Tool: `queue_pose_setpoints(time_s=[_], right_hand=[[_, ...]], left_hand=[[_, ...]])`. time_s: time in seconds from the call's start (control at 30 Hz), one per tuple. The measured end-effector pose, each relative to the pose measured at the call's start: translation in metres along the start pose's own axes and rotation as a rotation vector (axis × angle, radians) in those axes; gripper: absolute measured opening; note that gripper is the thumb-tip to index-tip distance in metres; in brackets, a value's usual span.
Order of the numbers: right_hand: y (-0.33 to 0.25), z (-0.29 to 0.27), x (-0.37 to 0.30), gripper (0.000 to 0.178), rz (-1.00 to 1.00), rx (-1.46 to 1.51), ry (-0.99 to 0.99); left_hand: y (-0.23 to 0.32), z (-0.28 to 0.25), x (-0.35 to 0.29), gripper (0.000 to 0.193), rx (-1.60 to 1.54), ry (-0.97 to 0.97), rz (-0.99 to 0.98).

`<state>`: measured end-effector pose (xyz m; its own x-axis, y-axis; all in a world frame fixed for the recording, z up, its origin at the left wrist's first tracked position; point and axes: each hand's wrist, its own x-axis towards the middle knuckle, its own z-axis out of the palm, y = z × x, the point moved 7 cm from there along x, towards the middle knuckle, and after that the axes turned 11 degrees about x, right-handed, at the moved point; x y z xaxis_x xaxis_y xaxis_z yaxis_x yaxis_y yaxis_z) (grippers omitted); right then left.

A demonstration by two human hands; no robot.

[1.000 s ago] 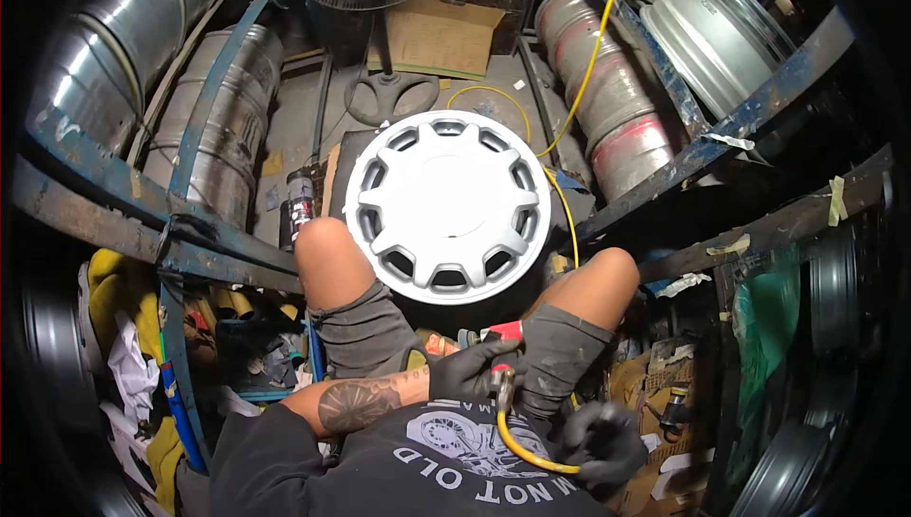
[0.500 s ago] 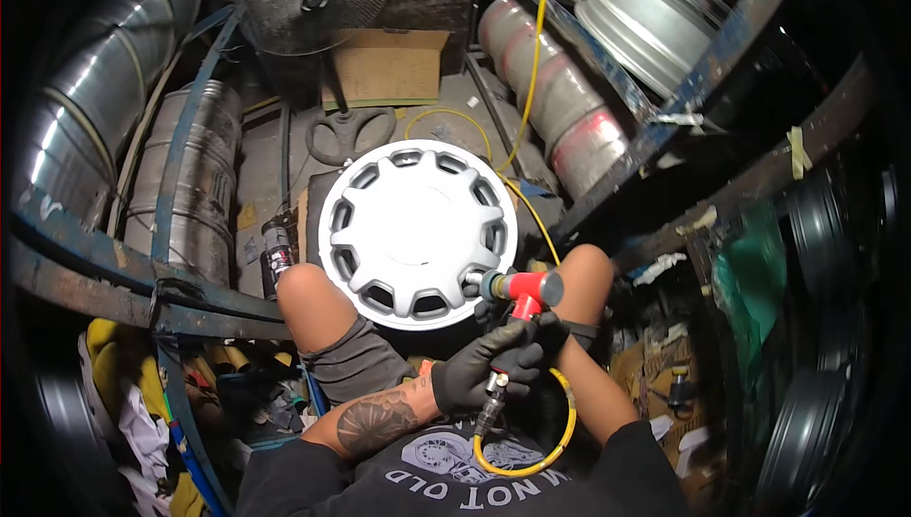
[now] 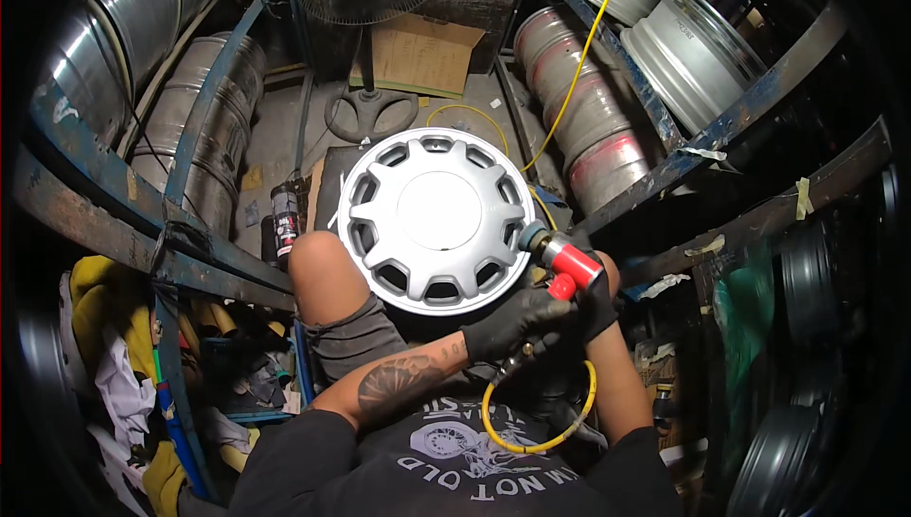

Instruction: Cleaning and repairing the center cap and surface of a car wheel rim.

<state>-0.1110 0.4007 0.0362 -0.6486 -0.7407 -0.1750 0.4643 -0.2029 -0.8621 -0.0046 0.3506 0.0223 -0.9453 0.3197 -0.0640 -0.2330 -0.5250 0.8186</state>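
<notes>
A silver-painted wheel rim [image 3: 438,212] with a ring of openings lies face up before me, between my knees. My left hand [image 3: 515,325], in a black glove, is closed around the handle of a red air sander [image 3: 575,264]. My right hand [image 3: 600,304], also gloved, grips the body of the same tool; the dark tool hides part of its fingers. The sander's small round head points at the rim's lower right edge. Whether it touches the edge I cannot tell. From the tool's lower end a yellow air hose [image 3: 593,394] loops across my shirt.
Racks of metal rims [image 3: 688,57] flank both sides, framed by blue-painted steel bars [image 3: 218,76]. Ahead stand a pedestal fan [image 3: 368,52] and an opened cardboard box [image 3: 422,54]. By my left knee is a dark can [image 3: 286,218]. Cloths [image 3: 128,379] hang at lower left.
The sander has moved right and turned, its head now angled up and left at the rim's edge rather than at an opening. Both hands shifted right with it. The view has shifted slightly.
</notes>
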Motion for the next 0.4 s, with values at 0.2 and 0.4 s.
queue_pose_setpoints(time_s=[0.2,0.4], right_hand=[[0.075,-0.105,-0.025,0.035,0.011,-0.174,0.079],[0.028,-0.020,0.007,0.054,-0.064,-0.221,0.005]], left_hand=[[-0.034,-0.033,0.032,0.039,-0.001,0.102,0.012],[-0.014,-0.076,0.016,0.045,1.734,-0.089,0.103]])
